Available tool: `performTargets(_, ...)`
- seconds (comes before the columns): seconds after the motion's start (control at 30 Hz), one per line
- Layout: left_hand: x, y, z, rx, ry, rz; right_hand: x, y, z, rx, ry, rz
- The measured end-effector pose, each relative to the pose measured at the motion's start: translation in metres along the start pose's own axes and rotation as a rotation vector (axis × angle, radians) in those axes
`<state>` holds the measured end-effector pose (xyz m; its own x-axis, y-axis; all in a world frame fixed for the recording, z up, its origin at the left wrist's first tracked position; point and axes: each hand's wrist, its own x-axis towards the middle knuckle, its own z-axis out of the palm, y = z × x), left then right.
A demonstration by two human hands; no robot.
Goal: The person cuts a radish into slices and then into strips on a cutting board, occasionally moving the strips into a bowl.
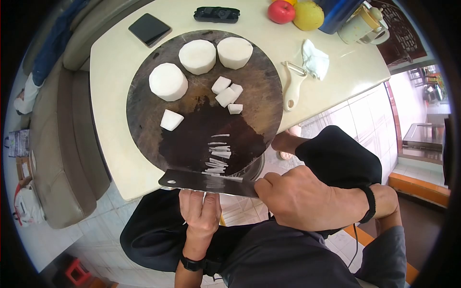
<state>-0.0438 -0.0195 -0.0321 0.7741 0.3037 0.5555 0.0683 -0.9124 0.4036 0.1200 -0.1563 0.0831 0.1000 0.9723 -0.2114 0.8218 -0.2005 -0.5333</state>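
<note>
My right hand [297, 194] is closed round the handle end of a dark cleaver [211, 184], whose blade lies across the near edge of a round wooden board [144, 115]. My left hand [200, 211] is just below the blade, its fingertips hidden behind it; whether it holds anything is hidden. Thin white strips [220, 154] lie in a column on the wet dark part of the board beyond the blade. Farther up are several small white chunks [227, 96], a single chunk [171, 120] at the left, and three thick white rounds [197, 56].
A white peeler [294, 86] and crumpled cloth [315, 59] lie right of the board. Behind are a phone [150, 30], a black object [216, 14], a red fruit [281, 12], a yellow fruit [308, 16] and a jug [362, 25]. Another person's arm [30, 93] shows far left.
</note>
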Motion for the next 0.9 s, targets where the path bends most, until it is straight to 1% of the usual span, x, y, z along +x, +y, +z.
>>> performTargets(0.1,0.004,0.000,-0.001,0.002,0.003,0.010,0.001,-0.002,0.003,-0.019,0.001,-0.007)
performTargets(0.17,0.005,0.000,-0.003,0.007,0.005,0.016,0.002,-0.006,0.007,-0.120,0.038,0.013)
performTargets(0.2,0.005,0.000,-0.003,0.013,0.001,0.017,0.005,-0.007,0.007,-0.120,0.037,0.014)
performTargets(0.27,0.004,0.000,-0.003,0.014,-0.001,0.023,0.010,-0.006,0.004,-0.106,-0.004,-0.049)
performTargets(0.4,-0.001,-0.001,-0.001,-0.006,0.019,0.024,0.010,0.000,0.011,-0.061,0.068,-0.038)
performTargets(0.5,-0.001,-0.001,0.000,0.000,0.026,0.021,0.007,0.001,0.006,-0.017,0.044,-0.035)
performTargets(0.57,0.000,-0.001,0.000,0.006,0.038,0.025,0.004,0.001,0.003,0.017,0.004,0.009)
performTargets(0.9,-0.001,-0.002,-0.001,0.006,0.016,0.025,0.008,0.001,0.002,0.013,-0.014,-0.001)
